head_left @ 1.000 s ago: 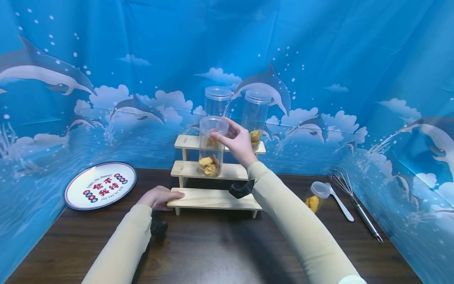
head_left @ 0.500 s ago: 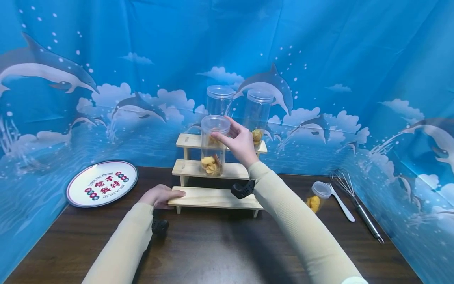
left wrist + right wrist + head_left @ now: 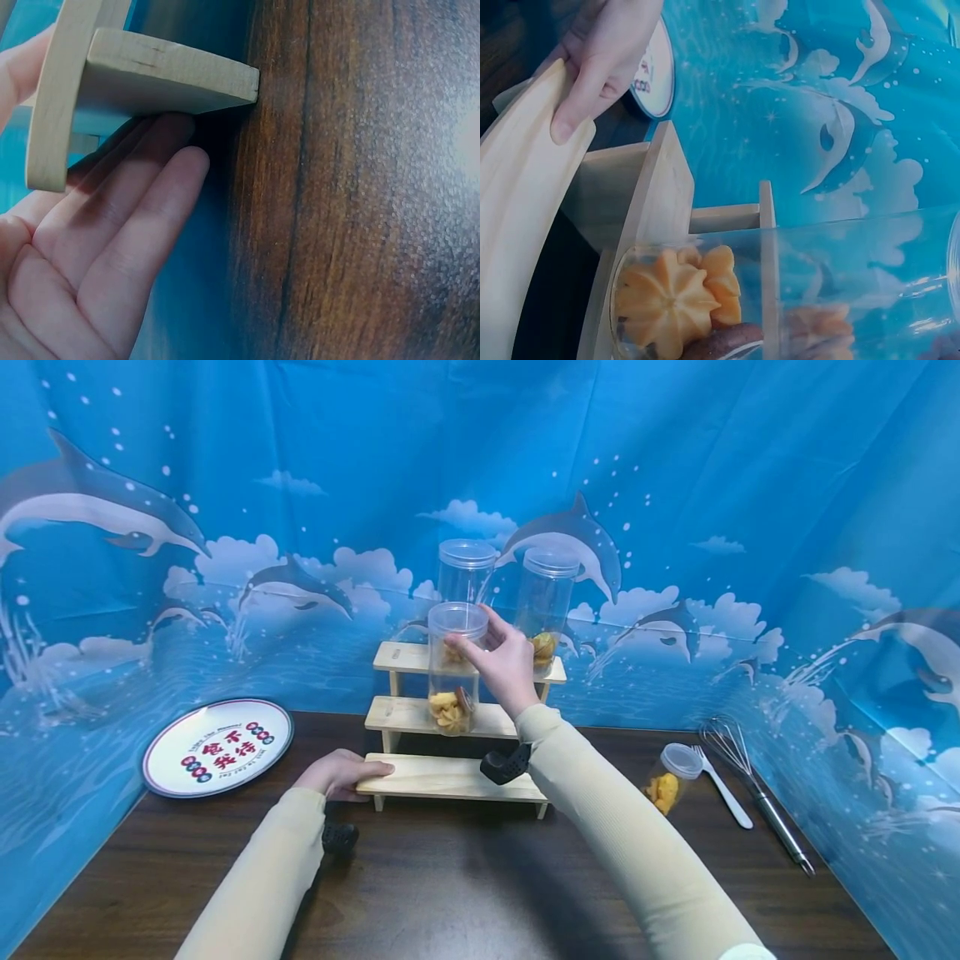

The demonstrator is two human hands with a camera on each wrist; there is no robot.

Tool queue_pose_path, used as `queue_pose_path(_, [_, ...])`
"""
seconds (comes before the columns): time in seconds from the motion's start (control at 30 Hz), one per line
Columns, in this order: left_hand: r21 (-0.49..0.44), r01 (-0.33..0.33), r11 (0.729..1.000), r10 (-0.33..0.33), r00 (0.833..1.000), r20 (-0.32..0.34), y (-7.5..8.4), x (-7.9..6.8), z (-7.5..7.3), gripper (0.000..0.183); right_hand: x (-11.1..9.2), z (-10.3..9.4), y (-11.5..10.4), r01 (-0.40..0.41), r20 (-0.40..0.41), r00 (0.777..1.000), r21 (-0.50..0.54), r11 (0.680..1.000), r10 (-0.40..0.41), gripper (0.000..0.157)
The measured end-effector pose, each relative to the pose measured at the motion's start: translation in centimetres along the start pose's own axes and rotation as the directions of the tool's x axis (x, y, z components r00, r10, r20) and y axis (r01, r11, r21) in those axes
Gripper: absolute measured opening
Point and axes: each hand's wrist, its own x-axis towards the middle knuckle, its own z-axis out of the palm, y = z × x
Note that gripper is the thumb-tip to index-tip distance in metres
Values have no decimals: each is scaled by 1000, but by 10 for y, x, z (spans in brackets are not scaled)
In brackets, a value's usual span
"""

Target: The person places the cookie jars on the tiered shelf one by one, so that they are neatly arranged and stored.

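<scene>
My right hand (image 3: 507,664) grips a tall clear jar (image 3: 453,681) near its lid, with the thumb in front and fingers behind. The jar stands upright at the middle step (image 3: 390,713) of a three-step wooden display stand; I cannot tell whether its base touches the wood. Yellow flower-shaped cookies (image 3: 666,300) and a brown piece lie at its bottom. My left hand (image 3: 341,775) holds the left end of the lowest step (image 3: 442,777), thumb on top and fingers (image 3: 142,225) underneath. On the top step (image 3: 405,657) stand a left jar (image 3: 465,572) and a right jar (image 3: 546,602).
A white plate (image 3: 217,748) with red lettering leans against the curtain at the left. To the right are a small lidded jar (image 3: 671,777) of yellow snacks, a white fork (image 3: 723,789) and a whisk (image 3: 757,793). A dolphin-print curtain (image 3: 337,527) backs the dark table (image 3: 420,893).
The held jar has shifted very slightly toward the front edge of the middle step, and the cookies in it look turned. My left hand stays on the stand.
</scene>
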Motion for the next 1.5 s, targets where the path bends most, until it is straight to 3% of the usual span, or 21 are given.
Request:
queue_pose_path(0.3, [4, 13, 1000, -13, 1000, -5, 1, 0, 0, 56, 0, -4, 2, -2, 46, 999, 34, 999, 1, 84])
queue_pose_path(0.47, [-4, 17, 1000, -17, 1000, -2, 0, 1, 0, 56, -1, -12, 4, 3, 88, 996, 123, 992, -14, 77])
queue_pose_path(0.63, [23, 16, 1000, -16, 1000, -1, 0, 0, 0, 56, -3, -29, 11, 8, 134, 990, 218, 976, -38, 70])
queue_pose_path(0.87, [15, 3, 1000, -3, 1000, -2, 0, 1, 1, 56, -11, -58, 22, -8, 182, 982, 270, 963, -43, 64])
queue_pose_path(1.13, [19, -2, 1000, 2, 1000, 4, -1, 0, -2, 58, -29, -89, 41, -20, 234, 971, 271, 963, -45, 62])
queue_pose_path(1.5, [29, -2, 1000, 1, 1000, 23, 1, 1, -2, 60, -51, -132, 60, -13, 248, 968, 155, 988, -26, 59])
